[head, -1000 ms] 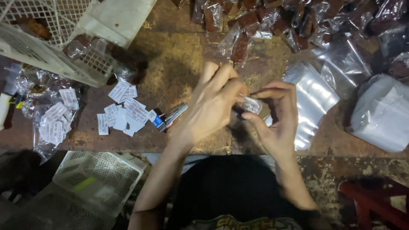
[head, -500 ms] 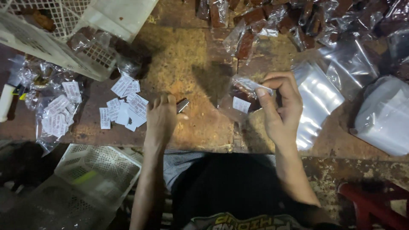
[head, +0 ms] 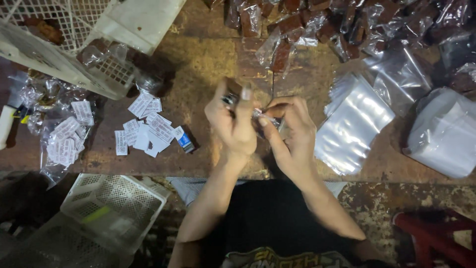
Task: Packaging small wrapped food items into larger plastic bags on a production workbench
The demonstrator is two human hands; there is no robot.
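My left hand (head: 232,126) is raised over the brown table (head: 208,54), closed around a small dark metal tool (head: 229,99) that looks like a stapler. My right hand (head: 293,131) is beside it and pinches a small clear plastic packet (head: 260,115) by its top edge. The tool's tip meets the packet between the two hands. What the packet holds is hidden by my fingers.
Loose white paper labels (head: 148,130) and a small blue box (head: 184,141) lie to the left. More labels fill a clear bag (head: 64,141). White baskets (head: 74,64) (head: 111,208), empty clear bags (head: 353,124), a white bundle (head: 446,134), packed brown pieces (head: 307,25) and a red stool (head: 436,235) surround me.
My left hand went down to the table beside the labels, picked up the small metal tool, and came back up to the packet that my right hand holds.
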